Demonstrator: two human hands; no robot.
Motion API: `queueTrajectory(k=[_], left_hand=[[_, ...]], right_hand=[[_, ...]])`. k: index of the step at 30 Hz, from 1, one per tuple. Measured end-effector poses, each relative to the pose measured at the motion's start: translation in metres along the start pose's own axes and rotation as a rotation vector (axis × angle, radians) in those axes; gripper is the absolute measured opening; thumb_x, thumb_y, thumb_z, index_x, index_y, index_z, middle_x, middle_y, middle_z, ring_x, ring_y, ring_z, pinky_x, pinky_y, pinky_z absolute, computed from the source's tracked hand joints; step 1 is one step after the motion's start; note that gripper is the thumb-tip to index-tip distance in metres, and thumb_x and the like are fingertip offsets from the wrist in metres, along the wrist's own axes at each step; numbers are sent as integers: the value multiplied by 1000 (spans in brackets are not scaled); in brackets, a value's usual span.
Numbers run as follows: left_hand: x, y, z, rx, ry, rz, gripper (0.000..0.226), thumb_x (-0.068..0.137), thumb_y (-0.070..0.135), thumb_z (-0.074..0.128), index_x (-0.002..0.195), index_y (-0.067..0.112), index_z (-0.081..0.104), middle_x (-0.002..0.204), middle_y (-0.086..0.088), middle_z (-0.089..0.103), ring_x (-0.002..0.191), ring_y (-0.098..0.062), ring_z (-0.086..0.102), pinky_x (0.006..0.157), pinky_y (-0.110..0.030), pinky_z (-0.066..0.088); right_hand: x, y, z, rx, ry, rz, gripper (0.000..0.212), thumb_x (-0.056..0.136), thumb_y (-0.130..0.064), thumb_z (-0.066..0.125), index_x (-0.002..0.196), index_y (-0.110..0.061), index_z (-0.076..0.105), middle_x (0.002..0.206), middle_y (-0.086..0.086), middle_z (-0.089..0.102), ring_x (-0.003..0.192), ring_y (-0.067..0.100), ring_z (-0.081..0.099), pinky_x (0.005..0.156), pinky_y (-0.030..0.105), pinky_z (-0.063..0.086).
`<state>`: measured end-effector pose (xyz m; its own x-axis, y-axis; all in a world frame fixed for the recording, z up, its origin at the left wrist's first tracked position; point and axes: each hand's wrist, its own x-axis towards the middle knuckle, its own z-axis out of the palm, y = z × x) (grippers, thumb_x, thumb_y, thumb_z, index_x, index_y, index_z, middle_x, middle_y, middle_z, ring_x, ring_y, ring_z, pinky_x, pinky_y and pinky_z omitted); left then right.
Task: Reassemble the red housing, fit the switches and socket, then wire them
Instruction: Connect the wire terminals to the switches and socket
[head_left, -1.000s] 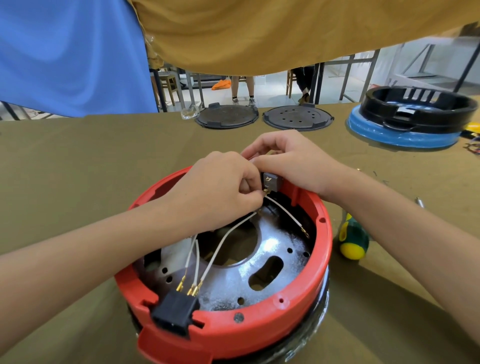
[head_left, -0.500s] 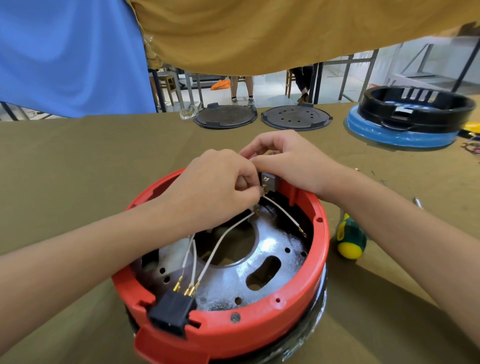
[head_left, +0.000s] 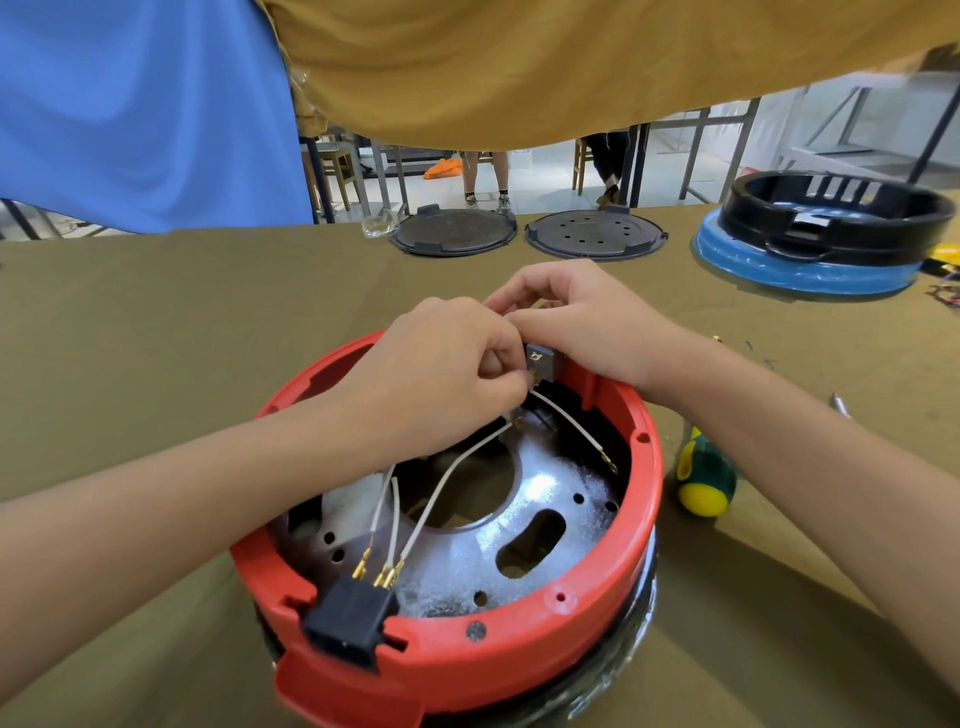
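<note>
Sitting near the front edge of an olive-brown cloth-covered table (head_left: 156, 332): red housing (head_left: 519, 649), open side up, silvery metal plate (head_left: 545, 525) with holes inside it. Black socket (head_left: 349, 618) seated in the housing's near rim, three white wires (head_left: 441, 493) plugged in on brass terminals. Small grey switch (head_left: 540, 358) at the housing's far rim; marking on its face too blurred to read. Left hand (head_left: 441, 374) with fingers curled, pinching a wire end at the switch. Right hand (head_left: 582, 322) curled round the switch from behind. One loose white wire (head_left: 571, 423) hanging from the switch, brass tip free. Right of the housing: green-and-yellow screwdriver handle (head_left: 706, 478). Beyond the housing, at the far table edge: two dark round lids (head_left: 452, 234), black ring on a blue base (head_left: 810, 270). Blue and mustard cloths hanging above; chair and table legs on a pale floor behind.
</note>
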<state>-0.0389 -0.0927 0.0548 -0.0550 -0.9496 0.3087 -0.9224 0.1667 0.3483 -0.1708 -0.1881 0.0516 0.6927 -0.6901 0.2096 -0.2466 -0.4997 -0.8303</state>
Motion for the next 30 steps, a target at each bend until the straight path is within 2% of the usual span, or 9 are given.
queueTrajectory(k=[3,5,8,12,15,19,22,27,30], left_hand=[[1,0,0,-16,-1,-16,15,86,22,67,73,20,74,59,0,69,60,-14,61,57,-7,36],[0,0,0,-34,-5,-24,15,86,22,67,73,19,75,60,1,69,60,-14,61,56,-8,37],[0,1,1,-32,7,-27,15,86,20,68,73,18,74,60,0,69,60,-13,60,55,-9,36],[-1,2,2,-30,20,-24,14,86,19,68,73,15,74,61,-1,69,60,-13,61,56,-9,36],[-2,2,2,-53,22,-24,15,86,17,68,72,14,74,59,-1,68,58,-14,61,57,-7,36],[-2,3,3,-58,28,-22,16,86,17,68,71,13,74,58,0,68,57,-12,61,57,-3,33],[-2,2,3,-63,32,-22,16,86,16,68,71,12,73,59,0,68,58,-13,61,56,-5,34],[0,2,0,-62,-17,-38,18,88,18,67,72,14,74,60,-2,69,58,-15,61,56,-5,35],[-2,-1,-11,-63,-70,-43,18,88,20,68,71,18,73,59,1,68,54,-8,58,54,-6,36]], right_hand=[[0,0,1,0,5,8,20,88,-5,61,100,-15,73,102,20,69,93,41,65,83,53,54],[1,0,1,10,1,20,20,87,-5,60,100,-15,73,102,21,69,81,39,64,78,46,56],[1,-1,2,2,-1,27,20,88,-5,60,99,-15,73,101,20,69,71,22,59,69,40,53],[0,-1,3,-5,20,27,21,88,-6,60,98,-18,73,99,16,71,77,34,65,76,48,55],[0,-1,3,-10,21,33,20,88,-7,60,98,-19,73,99,15,71,78,33,65,78,48,55],[0,-2,4,-3,32,43,20,87,-6,61,97,-17,73,101,17,71,92,38,67,83,55,55],[0,-3,5,-13,33,44,20,87,-7,61,97,-19,74,100,14,71,91,34,69,84,55,54],[0,-2,4,-6,23,36,19,88,-7,62,98,-19,74,101,15,71,95,39,67,83,56,54],[1,1,1,-35,5,9,16,88,-12,65,98,-21,73,101,15,70,93,36,67,82,50,55]])
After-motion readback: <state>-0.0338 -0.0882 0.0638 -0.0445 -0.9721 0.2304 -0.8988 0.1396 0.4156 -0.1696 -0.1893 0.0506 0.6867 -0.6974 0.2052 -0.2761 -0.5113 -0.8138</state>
